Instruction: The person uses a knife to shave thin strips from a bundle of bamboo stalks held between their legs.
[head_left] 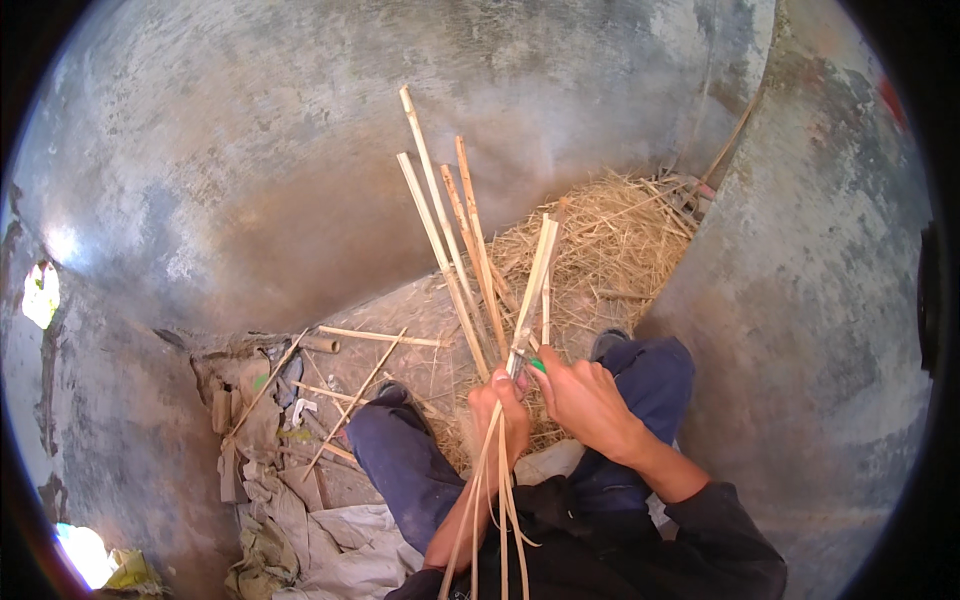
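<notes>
Gripping a bundle of bamboo strips [470, 260] in a closed left hand [500, 415], the person works at one strip [535, 275] with the right hand [585, 400], which is closed on a green-handled knife [532, 362]. This looks like splitting or shaving. The next move calls for a steady blade along the grain. The strips sit above the knees, over straw [610, 240]; their long axis runs from the lap up and away toward the wall [300, 150].
</notes>
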